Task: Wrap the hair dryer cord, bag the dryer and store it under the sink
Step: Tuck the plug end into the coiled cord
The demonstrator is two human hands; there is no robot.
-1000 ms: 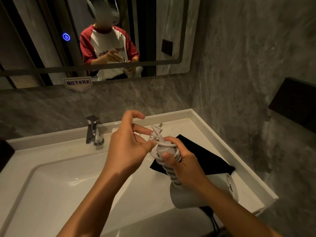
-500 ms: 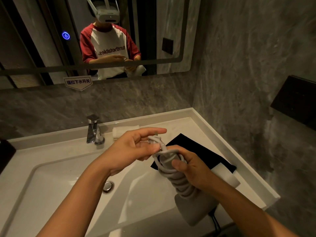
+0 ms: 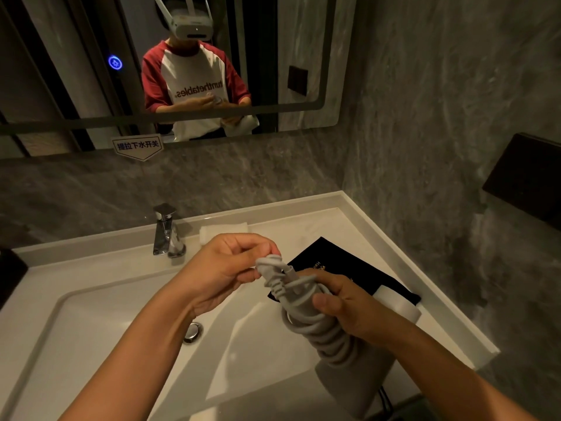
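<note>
While right hand (image 3: 349, 305) grips the cord-wrapped hair dryer (image 3: 343, 357), left hand (image 3: 230, 268) pinched on cord (image 3: 274, 273).

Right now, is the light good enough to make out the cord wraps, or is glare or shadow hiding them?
Head view: dim, warm light, yet the cord coils read clearly; glare only on the sink basin; wide-angle bending at the edges; dryer body shaded.

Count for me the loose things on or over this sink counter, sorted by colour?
Grey: 1, the hair dryer with its cord wound round the handle, held by the right hand while the left hand pinches the plug end.
Black: 1, the bag lying flat on the counter.
White: 1, the folded towel beside the faucet.
Total: 3
</note>
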